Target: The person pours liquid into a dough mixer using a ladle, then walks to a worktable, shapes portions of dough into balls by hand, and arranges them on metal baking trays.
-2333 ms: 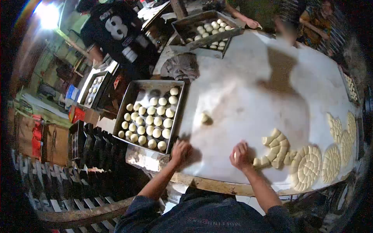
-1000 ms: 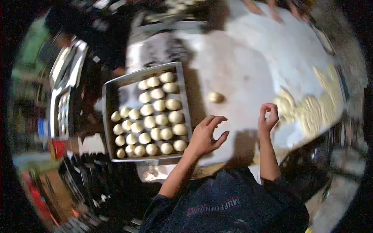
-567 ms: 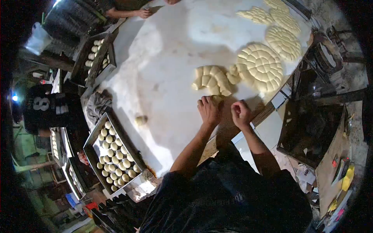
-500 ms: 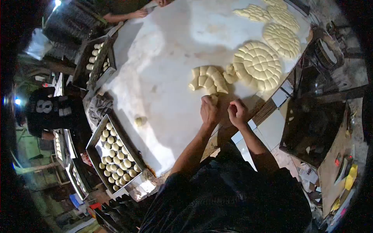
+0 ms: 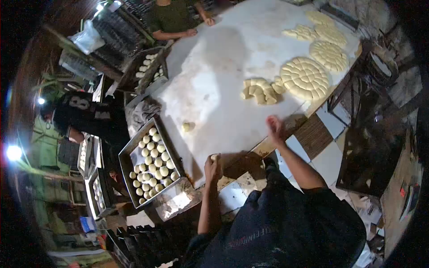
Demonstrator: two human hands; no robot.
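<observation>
My left hand (image 5: 213,169) is closed around a small dough piece (image 5: 215,157), whose pale top shows above the fingers near the table's front edge. To its right, my right hand (image 5: 275,128) hovers over the table edge, fingers loosely apart and nothing visible in them. Beyond it lies a curved strip of cut dough (image 5: 260,90), beside a large round of dough (image 5: 304,79) scored into many pieces. A metal tray (image 5: 178,157) at the left holds several rows of dough balls (image 5: 152,169). One lone dough ball (image 5: 186,127) sits on the table near that tray.
More scored dough rounds (image 5: 329,56) lie at the far right of the white table (image 5: 214,89). A second tray of dough balls (image 5: 166,71) stands at the far left. One person (image 5: 174,20) is across the table; another (image 5: 89,114) stands left by more trays.
My left hand has moved away from the cut dough strip, left and toward the tray, with a dough piece in it. My right hand has loosened. The view has shifted.
</observation>
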